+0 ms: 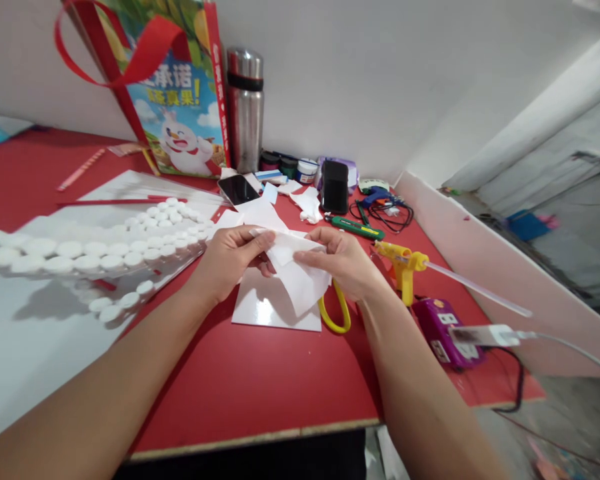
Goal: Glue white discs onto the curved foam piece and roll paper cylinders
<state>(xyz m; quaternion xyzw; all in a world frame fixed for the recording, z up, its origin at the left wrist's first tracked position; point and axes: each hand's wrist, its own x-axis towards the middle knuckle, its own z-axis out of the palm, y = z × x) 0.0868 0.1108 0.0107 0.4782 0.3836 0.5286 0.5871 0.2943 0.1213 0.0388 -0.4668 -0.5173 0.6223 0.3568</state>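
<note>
Between my two hands is a creased piece of white paper (pixel 300 277), held above the red table. My left hand (pixel 235 257) pinches its upper left part between thumb and fingers. At the paper's right side, my right hand (pixel 343 260) grips it with the thumb on top and the fingers curled behind. Below lies a glossy white sheet (pixel 275 313) on the tabletop. A yellow scissor-like loop handle (pixel 336 320) shows beside it, its other end hidden under the paper and hand. A green utility knife (pixel 355 227) rests just beyond my right hand.
On the left, rows of white discs (pixel 95 252) stand over a white board (pixel 25 360). A yellow glue gun (pixel 404 267) and a purple power strip (pixel 445 333) with a plugged cable sit right. Behind are a steel thermos (pixel 246 117), a gift bag (pixel 180 100) and a black phone (pixel 335 187).
</note>
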